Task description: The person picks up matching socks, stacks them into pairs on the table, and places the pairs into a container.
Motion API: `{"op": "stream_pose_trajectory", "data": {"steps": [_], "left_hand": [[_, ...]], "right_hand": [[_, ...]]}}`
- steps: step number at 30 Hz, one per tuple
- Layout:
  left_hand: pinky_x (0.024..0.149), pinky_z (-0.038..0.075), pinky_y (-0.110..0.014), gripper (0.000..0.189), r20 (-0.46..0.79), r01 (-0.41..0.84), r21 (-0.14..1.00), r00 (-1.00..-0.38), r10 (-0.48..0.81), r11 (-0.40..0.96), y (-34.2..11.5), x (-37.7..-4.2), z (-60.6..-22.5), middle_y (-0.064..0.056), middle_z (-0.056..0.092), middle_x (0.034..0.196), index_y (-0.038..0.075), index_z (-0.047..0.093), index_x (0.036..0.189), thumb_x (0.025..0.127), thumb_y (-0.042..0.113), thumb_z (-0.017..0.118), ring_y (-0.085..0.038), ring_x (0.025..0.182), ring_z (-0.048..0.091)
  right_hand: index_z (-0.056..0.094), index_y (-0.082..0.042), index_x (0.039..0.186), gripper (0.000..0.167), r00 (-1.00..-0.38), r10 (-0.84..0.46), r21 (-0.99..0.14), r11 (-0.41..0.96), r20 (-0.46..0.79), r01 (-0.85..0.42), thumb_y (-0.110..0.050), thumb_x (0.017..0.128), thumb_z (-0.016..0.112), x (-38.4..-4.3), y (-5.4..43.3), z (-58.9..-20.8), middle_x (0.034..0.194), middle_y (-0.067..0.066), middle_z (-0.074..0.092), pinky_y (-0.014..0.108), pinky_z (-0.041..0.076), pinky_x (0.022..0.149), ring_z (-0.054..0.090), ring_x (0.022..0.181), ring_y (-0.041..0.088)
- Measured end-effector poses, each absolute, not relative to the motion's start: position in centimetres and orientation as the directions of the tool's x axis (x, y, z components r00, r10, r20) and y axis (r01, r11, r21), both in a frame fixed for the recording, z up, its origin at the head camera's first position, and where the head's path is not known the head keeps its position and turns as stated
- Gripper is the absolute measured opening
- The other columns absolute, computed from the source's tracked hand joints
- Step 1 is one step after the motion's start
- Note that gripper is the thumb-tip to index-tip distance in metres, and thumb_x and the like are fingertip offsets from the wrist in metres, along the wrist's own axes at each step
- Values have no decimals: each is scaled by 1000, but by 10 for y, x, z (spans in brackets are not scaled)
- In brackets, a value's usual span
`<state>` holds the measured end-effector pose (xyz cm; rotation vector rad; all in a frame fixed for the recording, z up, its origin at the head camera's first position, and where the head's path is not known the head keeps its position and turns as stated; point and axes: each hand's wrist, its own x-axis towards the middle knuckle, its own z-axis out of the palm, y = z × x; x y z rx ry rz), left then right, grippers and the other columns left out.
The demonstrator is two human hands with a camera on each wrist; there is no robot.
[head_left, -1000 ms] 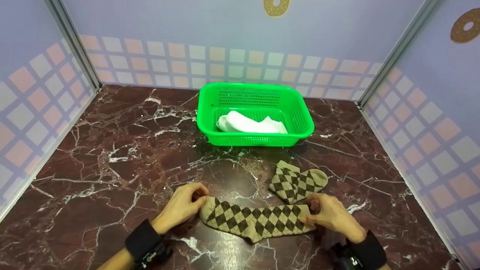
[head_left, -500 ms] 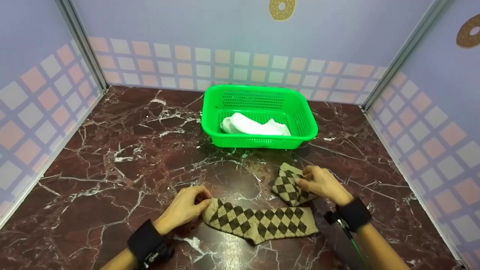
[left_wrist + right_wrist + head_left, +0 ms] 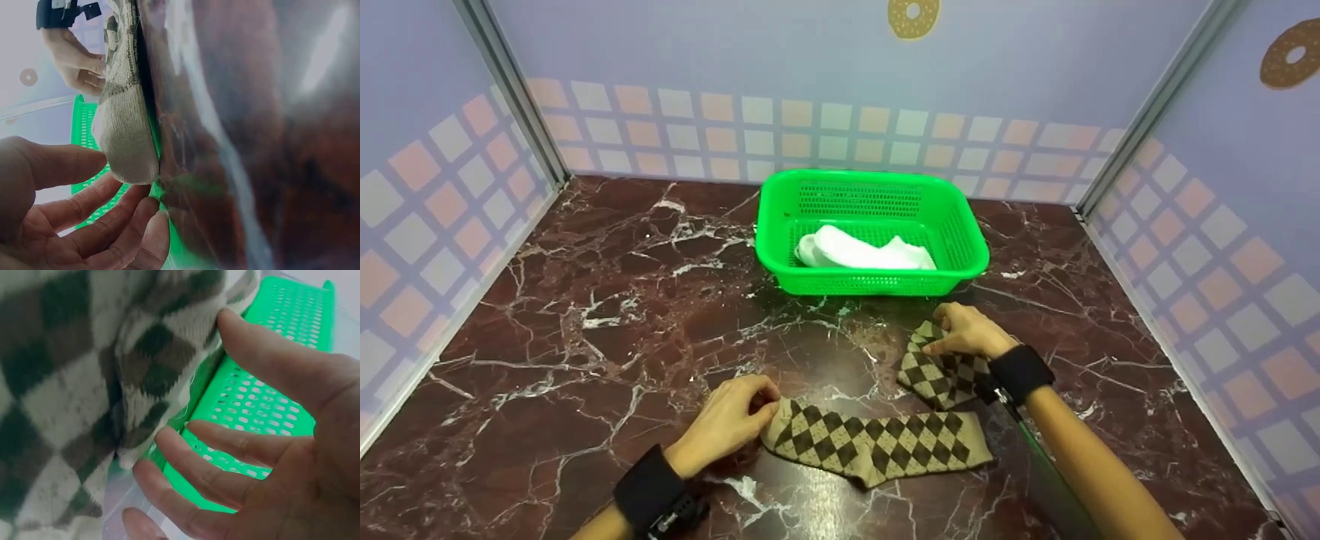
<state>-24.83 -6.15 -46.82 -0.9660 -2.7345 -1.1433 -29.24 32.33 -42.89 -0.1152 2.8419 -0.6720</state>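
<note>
A beige and dark brown argyle sock (image 3: 877, 446) lies flat across the front of the table. My left hand (image 3: 733, 412) is at its toe end; in the left wrist view the thumb and loosely bent fingers touch the sock toe (image 3: 126, 135) without squeezing it. Behind it on the right lies a second argyle sock (image 3: 926, 375), doubled over. My right hand (image 3: 969, 330) reaches over its far part. In the right wrist view the thumb and spread fingertips meet the edge of the second sock (image 3: 152, 377), with no pinch visible.
A green perforated basket (image 3: 870, 283) stands behind the socks, with white socks (image 3: 862, 251) inside. Patterned panels (image 3: 697, 127) enclose the dark red marbled table (image 3: 607, 375) at the back and both sides.
My right hand has left the cuff end of the front sock and moved forward, over to the far part of the doubled sock. My left hand has stayed at the toe.
</note>
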Motion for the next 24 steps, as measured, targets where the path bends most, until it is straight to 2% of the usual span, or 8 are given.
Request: {"op": "stream_pose_trajectory", "data": {"steps": [5, 10, 14, 20, 24], "left_hand": [[66, 47, -31, 7, 270, 575, 623, -794, 545, 529, -60, -247, -467, 1, 63, 82, 10, 66, 86, 83, 3, 67, -17, 72, 58], [68, 46, -36, 8, 281, 588, 618, -785, 552, 522, -58, -247, -464, 1, 62, 82, 9, 66, 86, 83, 2, 66, -19, 74, 58], [68, 47, -33, 7, 278, 591, 623, -780, 561, 513, -58, -246, -464, 1, 62, 82, 8, 66, 86, 83, 2, 65, -17, 74, 57], [69, 51, -34, 6, 253, 579, 653, -775, 579, 489, -57, -245, -459, -4, 65, 87, 5, 66, 91, 85, 3, 64, -17, 75, 59], [69, 54, -37, 9, 254, 576, 684, -764, 594, 448, -52, -246, -453, -10, 67, 92, 2, 65, 95, 86, 2, 63, -19, 76, 61]], "right_hand": [[62, 9, 110, 48, -979, -126, -480, 877, -161, -35, -18, 76, 82, -296, 322, -431, 86, 11, 62, 34, 47, 63, 56, 70, 21], [70, 5, 93, 22, -983, -178, -490, 861, -49, -132, -7, 75, 76, -296, 320, -431, 79, 9, 67, 36, 50, 63, 58, 69, 22], [67, 3, 85, 9, -976, -216, -490, 849, 20, -198, -1, 77, 69, -295, 323, -432, 76, 8, 65, 37, 48, 63, 57, 68, 23], [64, 1, 91, 14, -959, -241, -518, 807, 150, -284, 6, 79, 61, -280, 314, -415, 79, 9, 66, 35, 47, 62, 55, 65, 19], [66, 0, 100, 24, -912, -320, -475, 780, 258, -408, 11, 81, 57, -261, 293, -383, 88, 11, 68, 36, 49, 64, 58, 69, 18]]}}
